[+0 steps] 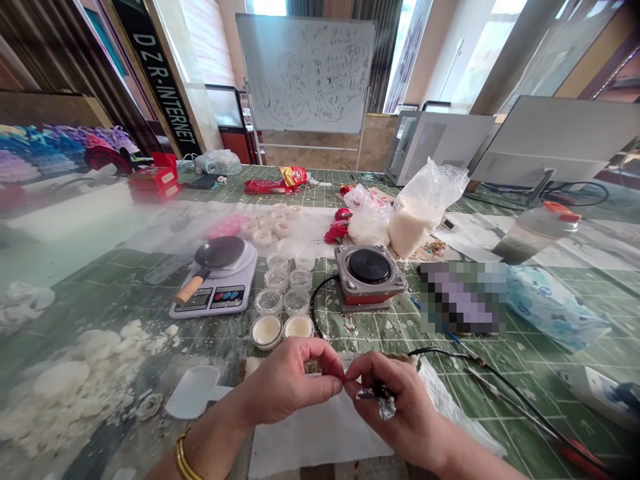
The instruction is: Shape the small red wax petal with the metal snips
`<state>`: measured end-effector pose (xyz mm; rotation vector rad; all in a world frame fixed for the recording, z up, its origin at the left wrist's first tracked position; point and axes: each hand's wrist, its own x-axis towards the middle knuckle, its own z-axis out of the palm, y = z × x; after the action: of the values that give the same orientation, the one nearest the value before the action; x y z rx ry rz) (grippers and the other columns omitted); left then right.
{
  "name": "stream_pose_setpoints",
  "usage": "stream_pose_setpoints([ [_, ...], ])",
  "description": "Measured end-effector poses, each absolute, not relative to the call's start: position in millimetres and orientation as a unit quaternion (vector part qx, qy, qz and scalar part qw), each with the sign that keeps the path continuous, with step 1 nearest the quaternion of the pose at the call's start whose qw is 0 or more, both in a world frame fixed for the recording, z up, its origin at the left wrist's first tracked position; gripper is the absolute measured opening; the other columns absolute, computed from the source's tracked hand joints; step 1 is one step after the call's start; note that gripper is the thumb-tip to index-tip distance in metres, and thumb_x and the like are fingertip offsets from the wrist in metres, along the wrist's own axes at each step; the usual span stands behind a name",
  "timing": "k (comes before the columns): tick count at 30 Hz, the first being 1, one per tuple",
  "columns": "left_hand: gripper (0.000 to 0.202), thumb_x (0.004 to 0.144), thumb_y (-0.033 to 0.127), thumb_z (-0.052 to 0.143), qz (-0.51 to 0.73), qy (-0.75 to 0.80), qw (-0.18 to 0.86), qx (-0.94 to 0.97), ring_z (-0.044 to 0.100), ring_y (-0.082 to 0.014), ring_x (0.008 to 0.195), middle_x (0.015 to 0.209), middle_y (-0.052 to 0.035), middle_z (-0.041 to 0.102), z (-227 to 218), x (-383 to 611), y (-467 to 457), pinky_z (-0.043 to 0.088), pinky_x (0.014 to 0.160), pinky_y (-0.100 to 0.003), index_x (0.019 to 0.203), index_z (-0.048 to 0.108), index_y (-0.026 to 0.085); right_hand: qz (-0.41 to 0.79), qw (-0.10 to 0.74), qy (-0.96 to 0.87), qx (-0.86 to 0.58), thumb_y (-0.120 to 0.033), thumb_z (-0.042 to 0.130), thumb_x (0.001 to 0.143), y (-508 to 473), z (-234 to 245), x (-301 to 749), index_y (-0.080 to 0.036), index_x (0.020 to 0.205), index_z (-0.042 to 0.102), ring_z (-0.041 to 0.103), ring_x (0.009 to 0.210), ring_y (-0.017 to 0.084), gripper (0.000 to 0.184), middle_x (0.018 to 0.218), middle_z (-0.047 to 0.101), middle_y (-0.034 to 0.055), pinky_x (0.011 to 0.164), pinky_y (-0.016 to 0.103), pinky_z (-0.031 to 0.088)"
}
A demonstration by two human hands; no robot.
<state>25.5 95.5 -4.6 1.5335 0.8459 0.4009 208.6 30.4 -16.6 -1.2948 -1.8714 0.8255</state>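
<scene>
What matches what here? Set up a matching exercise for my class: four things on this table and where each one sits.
Things:
1. small pan
2. hot plate
3. tissue pack
4. foil scrap

Places:
A. far right of the table
B. in the right hand
C. on the kitchen scale
D. at table centre, beside the small cups

Pairs: 1-C, 2-D, 3-A, 4-B

Crinkled, shiny foil [379,399] sits in the right hand [400,407]. The hot plate [370,270] has a dull grey metal body with a matt black top. The small cups [283,300] are clear glossy plastic, and the pan [218,253] has a smooth wooden handle.
</scene>
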Motion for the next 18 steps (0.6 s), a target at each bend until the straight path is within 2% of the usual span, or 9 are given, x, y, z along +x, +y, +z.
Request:
stream_pose_setpoints([
  [3, 0.015, 0.07, 0.027, 0.067, 0.16, 0.371, 0.642, 0.652, 0.049, -0.0118, 0.066, 0.07, 0.0004, 0.059, -5.4, 25.1, 94.8, 0.038, 0.06, -0.023, 0.079, 0.065, 0.015, 0.32, 0.349, -0.726, -0.499, -0.011, 0.052, 0.072, 30.4, -17.0, 208.7, -0.019, 0.079, 0.051, 0.037, 0.051, 0.006, 0.011, 0.058, 0.045, -0.0064, 0.048, 0.018, 0.03],
  [7, 0.014, 0.07, 0.025, 0.067, 0.16, 0.365, 0.672, 0.625, 0.044, -0.0095, 0.06, 0.065, 0.0017, 0.055, -6.7, 24.2, 93.4, 0.032, 0.054, -0.021, 0.078, 0.063, 0.014, 0.335, 0.346, -0.723, -0.495, -0.019, 0.052, 0.078, 28.9, -16.4, 209.9, -0.019, 0.081, 0.051, 0.036, 0.052, 0.006, 0.003, 0.059, 0.043, -0.0061, 0.049, 0.019, 0.03],
  [10, 0.015, 0.068, 0.024, 0.069, 0.183, 0.338, 0.721, 0.576, 0.044, -0.0087, 0.059, 0.064, 0.0017, 0.054, -6.0, 22.4, 92.9, 0.032, 0.053, -0.021, 0.076, 0.061, 0.013, 0.376, 0.347, -0.713, -0.479, -0.039, 0.05, 0.083, 26.8, -13.3, 212.4, -0.02, 0.097, 0.05, 0.037, 0.055, 0.008, 0.024, 0.066, 0.044, -0.0042, 0.05, 0.02, 0.032],
  [13, 0.017, 0.065, 0.023, 0.071, 0.208, 0.318, 0.762, 0.525, 0.046, -0.0088, 0.06, 0.066, 0.0006, 0.057, -4.2, 19.5, 93.9, 0.034, 0.055, -0.021, 0.075, 0.061, 0.014, 0.402, 0.361, -0.709, -0.454, -0.061, 0.032, 0.085, 24.9, -9.8, 214.9, -0.02, 0.104, 0.049, 0.041, 0.061, 0.01, 0.049, 0.074, 0.047, -0.0008, 0.054, 0.022, 0.036],
  [15, 0.015, 0.063, 0.02, 0.071, 0.224, 0.318, 0.769, 0.507, 0.047, -0.0084, 0.059, 0.065, 0.0006, 0.057, -2.8, 17.8, 94.9, 0.034, 0.055, -0.021, 0.072, 0.061, 0.014, 0.394, 0.36, -0.71, -0.46, -0.062, 0.022, 0.087, 24.2, -8.5, 215.4, -0.02, 0.098, 0.05, 0.042, 0.063, 0.011, 0.052, 0.075, 0.047, 0.0, 0.056, 0.023, 0.036],
  [18, 0.013, 0.061, 0.016, 0.071, 0.236, 0.318, 0.774, 0.495, 0.047, -0.0077, 0.057, 0.063, 0.0009, 0.057, -0.9, 16.8, 96.0, 0.034, 0.054, -0.02, 0.069, 0.061, 0.014, 0.353, 0.34, -0.724, -0.486, -0.056, 0.028, 0.089, 24.0, -8.6, 214.2, -0.019, 0.087, 0.048, 0.041, 0.062, 0.011, 0.042, 0.072, 0.047, -0.0005, 0.056, 0.024, 0.034],
])
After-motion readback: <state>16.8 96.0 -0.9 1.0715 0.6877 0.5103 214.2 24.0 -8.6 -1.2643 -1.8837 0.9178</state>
